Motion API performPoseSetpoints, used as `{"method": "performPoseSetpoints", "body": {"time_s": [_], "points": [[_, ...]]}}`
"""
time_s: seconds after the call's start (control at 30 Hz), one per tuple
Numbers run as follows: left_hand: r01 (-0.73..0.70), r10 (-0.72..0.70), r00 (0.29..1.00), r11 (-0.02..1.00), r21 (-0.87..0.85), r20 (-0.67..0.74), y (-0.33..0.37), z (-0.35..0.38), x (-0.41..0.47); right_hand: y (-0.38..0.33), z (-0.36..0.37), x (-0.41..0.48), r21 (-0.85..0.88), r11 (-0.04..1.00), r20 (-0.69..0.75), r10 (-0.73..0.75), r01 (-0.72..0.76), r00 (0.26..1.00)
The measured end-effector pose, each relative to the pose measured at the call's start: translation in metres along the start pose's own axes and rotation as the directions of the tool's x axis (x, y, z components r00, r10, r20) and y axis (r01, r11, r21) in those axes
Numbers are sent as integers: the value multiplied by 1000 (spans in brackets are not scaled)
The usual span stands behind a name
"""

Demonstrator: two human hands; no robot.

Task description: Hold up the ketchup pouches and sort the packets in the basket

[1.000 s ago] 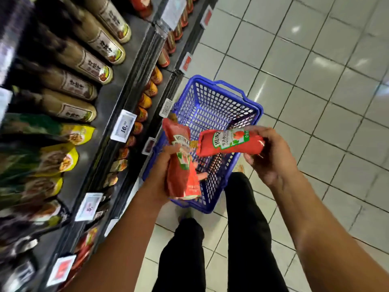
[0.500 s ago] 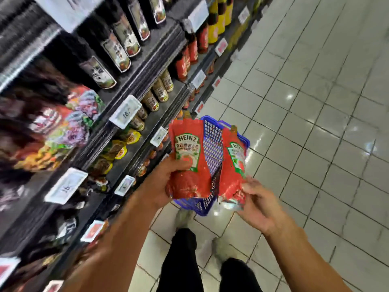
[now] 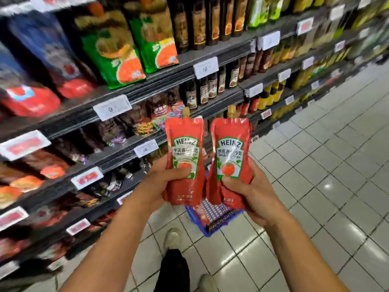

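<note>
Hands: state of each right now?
Left hand: grips the left ketchup pouch, upright.
Right hand: grips the right ketchup pouch, upright.

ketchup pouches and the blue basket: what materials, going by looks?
Left pouch and right pouch: likely flexible plastic film, glossy; they crease and dent under the left hand and right hand and catch glare. Their spout caps look like rigid plastic. Basket: probably moulded plastic, with an even blue lattice wall.
</note>
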State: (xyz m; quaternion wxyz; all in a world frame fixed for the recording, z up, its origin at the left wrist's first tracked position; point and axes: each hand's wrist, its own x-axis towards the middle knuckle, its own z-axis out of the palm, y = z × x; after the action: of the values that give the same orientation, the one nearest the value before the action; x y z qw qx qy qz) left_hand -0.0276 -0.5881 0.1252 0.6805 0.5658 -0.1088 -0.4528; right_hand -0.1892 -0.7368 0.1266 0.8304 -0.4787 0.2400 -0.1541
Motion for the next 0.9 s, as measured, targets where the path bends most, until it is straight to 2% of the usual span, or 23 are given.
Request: {"method": "performPoseSetpoints", "body": {"time_s": [0.17,0.27,0.47,0.7,0.9], "points": [[-183,184,979,983,24,-88,34,-21,-64,-15,61,-14,-134,989,186,-38,64,982],[-286,298,943,953,100,-148,53,-41,-101,-18,103,-19,-143,986,295,-44,90,955],[-392,416,863,910,139,-287,86,-92,-171,-11,191,-25,-154,979,467,-48,135,883],[-482,492,787,867,126,-373,118,-170,-242,16,300,-35,-166,963,568,-81,210,819],[-533,558,743,827,176,-370,153,-242,-297,41,395,-42,-169,945,583,-134,281,801]]}}
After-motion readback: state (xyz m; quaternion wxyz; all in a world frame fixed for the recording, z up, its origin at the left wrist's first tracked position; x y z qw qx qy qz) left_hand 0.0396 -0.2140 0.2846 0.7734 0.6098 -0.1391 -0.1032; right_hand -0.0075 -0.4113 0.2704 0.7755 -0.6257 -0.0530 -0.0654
